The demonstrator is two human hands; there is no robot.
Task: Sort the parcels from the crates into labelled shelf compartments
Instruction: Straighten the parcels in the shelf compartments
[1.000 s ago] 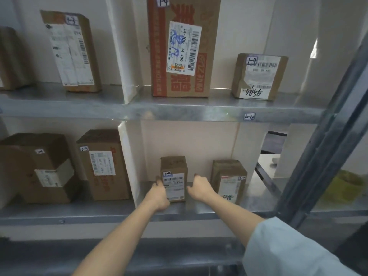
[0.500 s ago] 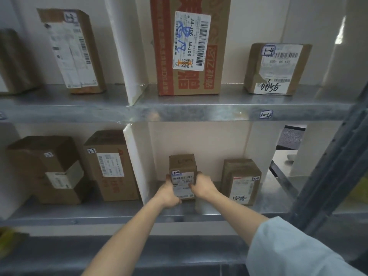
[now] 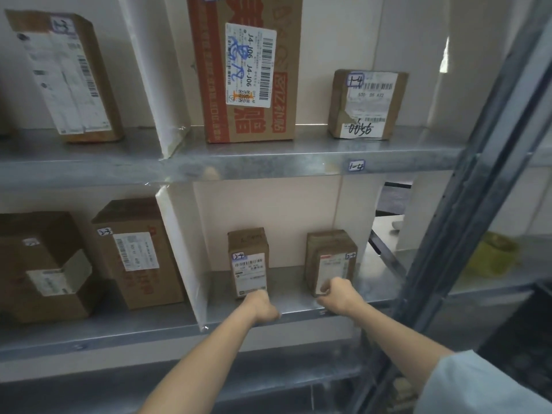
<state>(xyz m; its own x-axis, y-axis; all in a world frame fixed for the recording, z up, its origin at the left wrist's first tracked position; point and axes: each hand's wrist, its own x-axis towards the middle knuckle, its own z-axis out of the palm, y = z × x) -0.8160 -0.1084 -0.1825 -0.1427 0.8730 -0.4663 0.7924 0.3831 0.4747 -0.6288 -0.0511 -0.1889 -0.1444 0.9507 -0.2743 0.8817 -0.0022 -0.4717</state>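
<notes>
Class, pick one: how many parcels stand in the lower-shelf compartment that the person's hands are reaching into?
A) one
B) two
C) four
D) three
B: only the small parcel tagged 2-4 and the second small parcel to its right stand there.

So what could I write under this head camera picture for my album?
Both hands, left hand and right hand, rest near two small parcels in a lower shelf compartment.
</notes>
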